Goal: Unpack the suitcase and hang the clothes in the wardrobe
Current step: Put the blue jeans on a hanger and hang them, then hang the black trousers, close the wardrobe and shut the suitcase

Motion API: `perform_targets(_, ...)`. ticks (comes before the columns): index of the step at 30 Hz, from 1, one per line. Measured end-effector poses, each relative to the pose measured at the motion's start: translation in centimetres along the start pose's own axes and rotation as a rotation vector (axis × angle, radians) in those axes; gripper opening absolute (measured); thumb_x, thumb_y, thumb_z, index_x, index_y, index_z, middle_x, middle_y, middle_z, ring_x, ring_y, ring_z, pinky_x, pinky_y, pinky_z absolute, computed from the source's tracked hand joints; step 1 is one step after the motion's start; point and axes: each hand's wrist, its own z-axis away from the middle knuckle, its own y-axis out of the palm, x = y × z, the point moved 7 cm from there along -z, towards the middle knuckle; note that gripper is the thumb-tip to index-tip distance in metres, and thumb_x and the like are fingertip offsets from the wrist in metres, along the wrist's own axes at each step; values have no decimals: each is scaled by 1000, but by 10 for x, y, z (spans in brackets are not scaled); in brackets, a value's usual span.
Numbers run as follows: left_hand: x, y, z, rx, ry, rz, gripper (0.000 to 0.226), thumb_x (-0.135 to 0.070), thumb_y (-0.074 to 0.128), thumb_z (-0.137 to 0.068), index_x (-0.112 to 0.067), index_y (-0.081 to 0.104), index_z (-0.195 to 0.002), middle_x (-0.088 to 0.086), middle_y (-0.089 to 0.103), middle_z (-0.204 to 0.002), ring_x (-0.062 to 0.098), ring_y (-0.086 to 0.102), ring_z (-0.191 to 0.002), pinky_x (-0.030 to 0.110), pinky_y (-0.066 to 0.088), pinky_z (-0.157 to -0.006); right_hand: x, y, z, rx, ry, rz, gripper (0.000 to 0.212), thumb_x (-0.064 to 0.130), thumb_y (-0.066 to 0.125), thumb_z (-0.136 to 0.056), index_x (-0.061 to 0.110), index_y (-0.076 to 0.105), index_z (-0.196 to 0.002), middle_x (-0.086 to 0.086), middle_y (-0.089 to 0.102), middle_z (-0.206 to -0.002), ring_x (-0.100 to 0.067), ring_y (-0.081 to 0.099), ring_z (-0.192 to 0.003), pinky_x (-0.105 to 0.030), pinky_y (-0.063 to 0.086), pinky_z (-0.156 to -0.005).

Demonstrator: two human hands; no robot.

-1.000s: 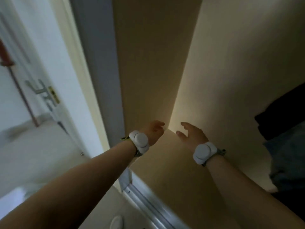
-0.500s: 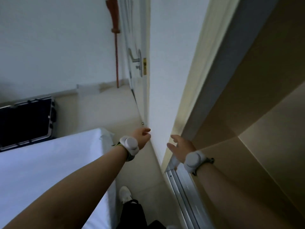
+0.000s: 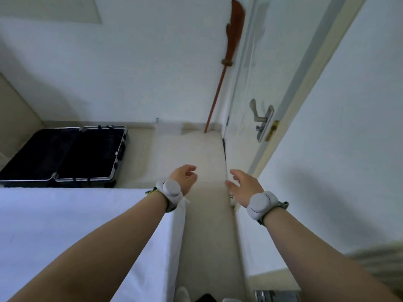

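Note:
An open black suitcase [image 3: 65, 155] with a silver frame lies flat on the floor at the far left, against the wall, and its two halves look dark inside. My left hand [image 3: 184, 177] hangs in the air over the floor strip, fingers loosely curled, holding nothing. My right hand [image 3: 244, 185] is beside it with fingers relaxed and spread, also holding nothing. Both hands are well short of the suitcase. A bit of the wardrobe's metal floor track [image 3: 268, 296] shows at the bottom right; no clothes are in view.
A bed with a white sheet [image 3: 76, 232] fills the lower left. A narrow beige floor strip [image 3: 196, 162] runs between the bed and the white wall on the right. A white door with a lever handle [image 3: 260, 118] stands ahead; a red-brown wooden pole [image 3: 220, 79] leans in the corner.
The view has swung left from the wardrobe's inside to the room, bringing the bed and suitcase fully into sight. Both hands stayed held out and hold nothing.

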Motion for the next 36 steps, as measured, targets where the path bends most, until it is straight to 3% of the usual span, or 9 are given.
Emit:
perform_targets(4,18,-37,-42,-61,-45,41,37,-17,51,-93,-13,52,-130,0,58,-97,13,55,-76,9,40,-58,37,3,-53,1,-50,16,52,35,51,-95,18,37,-142,-6,44,-144,-24,45,-129,-35,41,-103)
perform_targets(7,30,-56,-78,-112,-96,96,38,-16,52,-92,-12,53,-130,0,59,-93,13,55,-70,20,45,-62,60,7,-102,16,-99,75,53,35,50,-95,18,37,-143,-5,43,-145,-24,43,-131,-30,36,-105)
perform_targets(13,31,-88,-155,-152,-134,110,39,-19,52,-93,-14,50,-131,2,59,-102,18,57,-82,24,45,-69,95,3,-203,72,-164,118,53,37,49,-95,19,35,-143,-4,41,-146,-25,41,-132,-32,35,-106)
perform_targets(17,20,-118,-217,-213,-151,114,39,-17,50,-95,-12,47,-134,12,60,-118,18,55,-84,18,41,-57,124,-13,-277,79,-226,135,54,37,51,-95,19,36,-143,-4,42,-146,-24,41,-132,-31,34,-105)
perform_targets(22,-9,-151,-304,-314,-165,159,40,-17,50,-95,-11,47,-134,13,58,-122,17,54,-89,23,40,-71,161,-48,-379,102,-300,172,53,34,51,-95,16,37,-142,-5,41,-146,-24,40,-133,-31,33,-106)
perform_targets(26,-6,-162,-340,-346,-220,169,41,-19,50,-95,-14,45,-136,9,57,-123,15,54,-87,14,40,-57,187,-52,-435,133,-351,180,48,29,55,-93,14,43,-138,-8,46,-142,-26,43,-130,-31,35,-104)
perform_targets(31,22,-191,-369,-415,-319,233,43,-19,51,-94,-16,44,-136,9,57,-125,17,54,-92,26,43,-73,218,-32,-488,206,-400,199,53,31,56,-92,14,42,-140,-6,45,-143,-24,42,-132,-31,34,-108)
perform_targets(36,48,-243,-416,-494,-372,238,45,-20,51,-94,-16,42,-138,8,56,-126,20,57,-100,25,41,-77,271,-7,-553,260,-474,237,54,29,55,-93,13,38,-142,-8,43,-144,-25,40,-133,-32,32,-107)
